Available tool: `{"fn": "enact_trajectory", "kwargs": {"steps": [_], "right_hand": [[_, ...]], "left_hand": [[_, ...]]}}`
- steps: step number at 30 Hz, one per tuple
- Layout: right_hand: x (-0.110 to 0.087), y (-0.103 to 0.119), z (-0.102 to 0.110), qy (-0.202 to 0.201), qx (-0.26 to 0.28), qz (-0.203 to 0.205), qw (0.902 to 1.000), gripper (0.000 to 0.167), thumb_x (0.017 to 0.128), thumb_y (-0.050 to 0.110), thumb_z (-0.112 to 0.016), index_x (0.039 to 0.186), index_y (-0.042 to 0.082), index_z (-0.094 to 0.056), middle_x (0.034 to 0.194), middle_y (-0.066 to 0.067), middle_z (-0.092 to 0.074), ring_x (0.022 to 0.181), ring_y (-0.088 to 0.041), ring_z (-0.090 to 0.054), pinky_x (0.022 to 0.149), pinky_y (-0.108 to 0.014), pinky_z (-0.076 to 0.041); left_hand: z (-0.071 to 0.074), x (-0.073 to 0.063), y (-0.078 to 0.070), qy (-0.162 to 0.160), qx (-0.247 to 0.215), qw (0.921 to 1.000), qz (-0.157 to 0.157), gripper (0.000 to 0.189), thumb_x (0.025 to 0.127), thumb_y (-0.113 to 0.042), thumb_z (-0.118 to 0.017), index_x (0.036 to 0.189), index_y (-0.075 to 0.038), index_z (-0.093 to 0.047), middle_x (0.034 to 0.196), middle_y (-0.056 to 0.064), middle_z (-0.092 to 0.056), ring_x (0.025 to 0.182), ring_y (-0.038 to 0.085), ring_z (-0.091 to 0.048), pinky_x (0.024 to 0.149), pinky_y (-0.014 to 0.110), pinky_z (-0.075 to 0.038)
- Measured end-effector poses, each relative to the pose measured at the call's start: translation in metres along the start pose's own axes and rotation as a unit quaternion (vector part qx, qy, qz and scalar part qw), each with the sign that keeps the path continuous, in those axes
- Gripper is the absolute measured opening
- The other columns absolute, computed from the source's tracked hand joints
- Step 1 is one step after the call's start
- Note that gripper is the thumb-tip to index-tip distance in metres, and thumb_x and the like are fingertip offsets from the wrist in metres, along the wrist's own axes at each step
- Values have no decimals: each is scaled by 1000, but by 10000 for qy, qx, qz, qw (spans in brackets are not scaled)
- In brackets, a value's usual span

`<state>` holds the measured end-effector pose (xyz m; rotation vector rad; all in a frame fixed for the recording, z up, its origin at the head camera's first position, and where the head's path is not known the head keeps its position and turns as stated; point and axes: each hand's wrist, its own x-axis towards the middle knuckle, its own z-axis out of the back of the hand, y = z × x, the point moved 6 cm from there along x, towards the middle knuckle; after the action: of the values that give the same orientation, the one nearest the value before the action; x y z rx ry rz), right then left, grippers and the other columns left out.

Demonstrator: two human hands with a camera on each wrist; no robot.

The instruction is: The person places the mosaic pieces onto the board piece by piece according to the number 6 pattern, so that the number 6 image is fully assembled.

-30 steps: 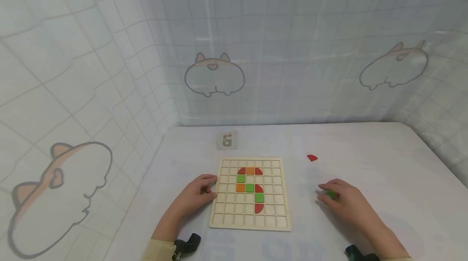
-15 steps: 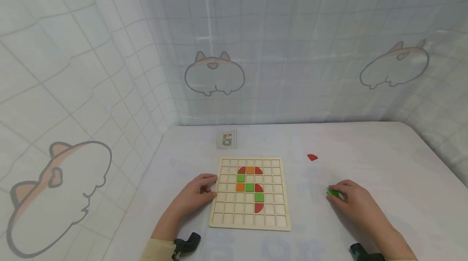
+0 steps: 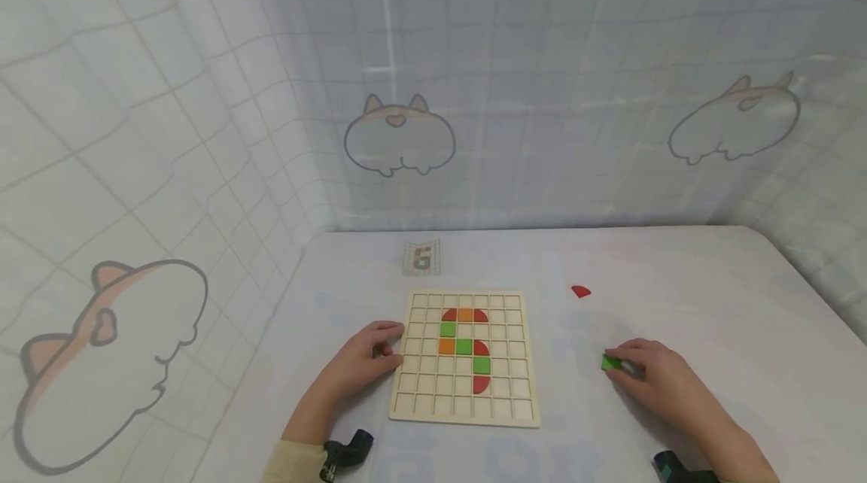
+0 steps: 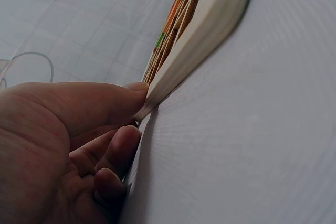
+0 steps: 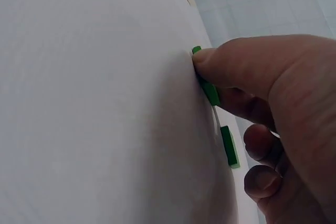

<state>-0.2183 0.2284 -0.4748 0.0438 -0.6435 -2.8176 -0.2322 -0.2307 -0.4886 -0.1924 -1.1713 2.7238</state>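
Observation:
My left hand [image 3: 366, 357] rests at the left edge of a wooden grid board [image 3: 420, 408], with the thumb and index fingertips touching the rim. Up close in the left wrist view, the thumb lies against the edge of the board [image 4: 184, 51]. To the right of the board, my right hand [image 3: 653, 370] pinches a green square tile [image 3: 611, 363] between thumb and index finger, low over the table. A second green tile [image 5: 230, 148] lies under that hand, close to its curled lower fingers. Red, orange and green tiles sit in the board's cells.
A small printed card [image 3: 422, 257] with a coloured grid figure lies behind the board. One red quarter-round tile [image 3: 580, 292] lies on the white table [image 3: 711, 295] beyond my right hand. Patterned curtains [image 3: 528, 92] hang behind and along both sides.
My right hand has moved slightly right, its thumb and index finger have come together, and the green tile now shows at their tips. The left hand and the board stay put.

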Motion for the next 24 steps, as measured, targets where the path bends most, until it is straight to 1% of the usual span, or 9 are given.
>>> {"fn": "enact_trajectory", "kwargs": {"steps": [3, 9, 11, 17, 20, 24], "right_hand": [[1, -1, -2, 47, 3, 2, 10000, 28, 82, 25, -81, 108, 15, -77, 105, 2, -66, 103, -27, -61, 87, -52, -48], [2, 5, -1, -176, 92, 128, 9997, 26, 82, 25, -82, 106, 17, -78, 103, 3, -66, 101, -26, -61, 86, -50, -49], [2, 9, -2, -188, 145, 134, 9996, 25, 82, 24, -82, 105, 17, -78, 104, 3, -66, 101, -25, -61, 87, -49, -49], [6, 27, -6, 19, 162, 129, 9998, 25, 82, 25, -82, 106, 18, -78, 104, 4, -66, 100, -22, -60, 86, -46, -51], [9, 38, -7, 43, 119, 243, 9996, 24, 82, 25, -82, 105, 20, -78, 104, 7, -66, 101, -20, -59, 87, -45, -50], [11, 52, -7, -3, 162, 549, 9984, 22, 82, 22, -82, 103, 20, -78, 104, 8, -65, 101, -18, -60, 87, -43, -50]], "left_hand": [[-1, 0, 1, -42, 26, 10000, -1, 52, 86, -15, -77, 134, -5, -62, 126, -4, -56, 86, 12, -53, 77, 31, -44], [-1, 0, 1, -58, 71, 10000, 17, 52, 86, -15, -77, 134, -6, -62, 125, -5, -56, 86, 12, -53, 77, 31, -43], [-1, 0, 1, -42, 74, 10000, 0, 52, 86, -14, -77, 134, -6, -62, 126, -5, -56, 86, 12, -53, 77, 31, -43], [-1, 0, 1, -44, 121, 9999, -38, 51, 85, -14, -77, 134, -5, -62, 126, -5, -56, 85, 11, -53, 77, 30, -43], [-2, 1, 1, -48, 135, 9999, -65, 51, 85, -14, -77, 134, -5, -62, 126, -4, -56, 85, 10, -53, 77, 30, -43], [-1, -1, 0, -59, 138, 9998, -111, 51, 85, -15, -77, 133, -4, -62, 126, -3, -56, 85, 11, -53, 76, 30, -43]]}}
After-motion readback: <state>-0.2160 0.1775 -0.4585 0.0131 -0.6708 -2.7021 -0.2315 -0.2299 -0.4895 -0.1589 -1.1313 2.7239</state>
